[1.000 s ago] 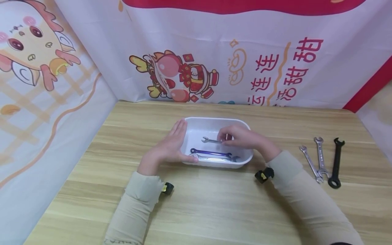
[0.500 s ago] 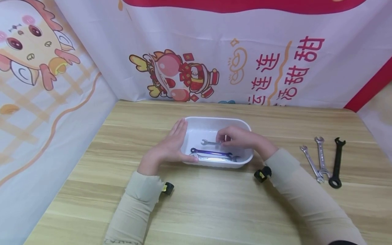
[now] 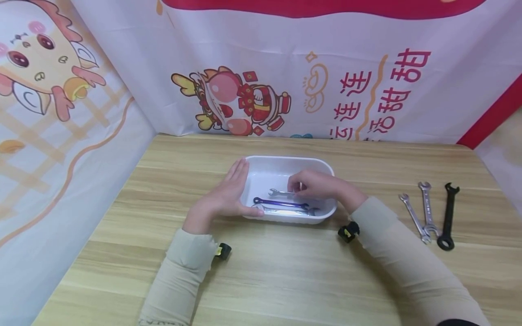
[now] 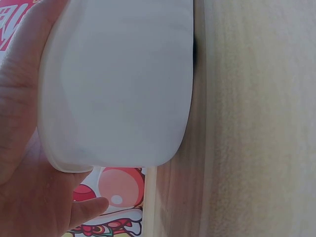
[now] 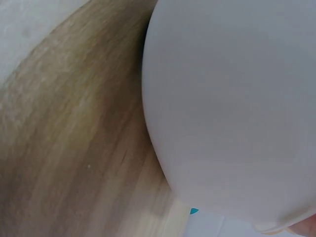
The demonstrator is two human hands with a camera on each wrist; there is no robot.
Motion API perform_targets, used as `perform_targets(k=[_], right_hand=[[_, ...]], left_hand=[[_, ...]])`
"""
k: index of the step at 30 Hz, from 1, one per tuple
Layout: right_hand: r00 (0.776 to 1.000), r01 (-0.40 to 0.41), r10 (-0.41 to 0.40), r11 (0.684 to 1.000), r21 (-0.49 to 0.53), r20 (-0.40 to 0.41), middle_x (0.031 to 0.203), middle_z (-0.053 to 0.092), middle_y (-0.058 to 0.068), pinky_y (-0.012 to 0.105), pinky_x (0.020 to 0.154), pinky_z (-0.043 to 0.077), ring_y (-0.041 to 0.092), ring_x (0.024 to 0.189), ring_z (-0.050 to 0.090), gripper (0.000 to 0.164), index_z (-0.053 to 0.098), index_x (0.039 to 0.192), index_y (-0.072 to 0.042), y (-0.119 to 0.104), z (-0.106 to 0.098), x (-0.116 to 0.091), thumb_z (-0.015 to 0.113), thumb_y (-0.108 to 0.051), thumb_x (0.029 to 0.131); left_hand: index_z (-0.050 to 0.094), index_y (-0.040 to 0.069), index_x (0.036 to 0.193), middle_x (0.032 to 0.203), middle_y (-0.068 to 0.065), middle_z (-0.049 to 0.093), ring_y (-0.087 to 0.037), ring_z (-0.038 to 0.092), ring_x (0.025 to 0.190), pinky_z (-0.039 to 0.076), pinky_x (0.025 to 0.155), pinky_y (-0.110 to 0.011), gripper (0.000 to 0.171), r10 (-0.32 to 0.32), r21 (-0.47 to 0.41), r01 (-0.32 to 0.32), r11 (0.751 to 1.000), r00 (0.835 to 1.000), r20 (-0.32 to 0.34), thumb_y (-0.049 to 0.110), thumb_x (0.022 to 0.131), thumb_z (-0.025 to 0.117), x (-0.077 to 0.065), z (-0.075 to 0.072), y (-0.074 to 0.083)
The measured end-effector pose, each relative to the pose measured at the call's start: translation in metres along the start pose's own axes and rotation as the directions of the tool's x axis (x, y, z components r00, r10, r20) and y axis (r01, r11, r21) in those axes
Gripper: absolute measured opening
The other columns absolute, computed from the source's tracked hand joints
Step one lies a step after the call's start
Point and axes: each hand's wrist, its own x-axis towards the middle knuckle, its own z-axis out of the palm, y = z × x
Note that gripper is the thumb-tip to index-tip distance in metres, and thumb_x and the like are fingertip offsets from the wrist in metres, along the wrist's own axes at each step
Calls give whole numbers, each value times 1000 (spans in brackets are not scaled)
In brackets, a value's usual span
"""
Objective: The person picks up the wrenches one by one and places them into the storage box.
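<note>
My left hand (image 3: 224, 194) grips the left end of a white plastic tray (image 3: 293, 160), its thumb over the front rim and its fingers along the end wall. In the left wrist view, that hand (image 4: 24, 123) lies against the tray's outer side. My right hand (image 3: 311, 184) reaches over the right end and pinches a small silver wrench (image 3: 278, 193), whose far end is hidden by the fingers. In front of it, a purple wrench (image 3: 281, 203) and a larger silver wrench (image 3: 287, 211) lie side by side along the tray's front wall.
On the table (image 3: 269, 271) at the right lie a slim silver wrench (image 3: 413, 217), another silver wrench (image 3: 427, 208) and a black wrench (image 3: 449, 215). A printed cloth (image 3: 244, 40) hangs behind the table, and another cloth (image 3: 49, 136) on the left.
My right hand has brought the small silver wrench slightly toward the front of the tray, closer to the purple wrench. The left hand and the tray have stayed put.
</note>
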Motion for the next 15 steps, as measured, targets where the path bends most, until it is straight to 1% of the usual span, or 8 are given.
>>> perform_targets(k=[8, 15], right_hand=[[1000, 4, -4, 1000, -25, 14, 86, 67, -3, 32, 84, 55, 13, 85, 60, 10, 70, 95, -15, 0, 1, 0, 67, -7, 90], [999, -15, 16, 999, -28, 30, 85, 67, -4, 31, 85, 55, 13, 85, 61, 11, 71, 95, -17, -1, 3, 1, 66, -7, 91]], left_hand=[[-13, 10, 158, 166, -3, -21, -21, -17, 155, 6, 127, -42, 143, 5, 0, -5, 1000, 1000, 4, 76, 66, 75, 0, 0, -2], [-13, 11, 158, 166, -3, -21, -21, -17, 155, 6, 127, -42, 143, 4, -1, -4, 1000, 1000, 6, 77, 66, 74, 1, 1, -3]])
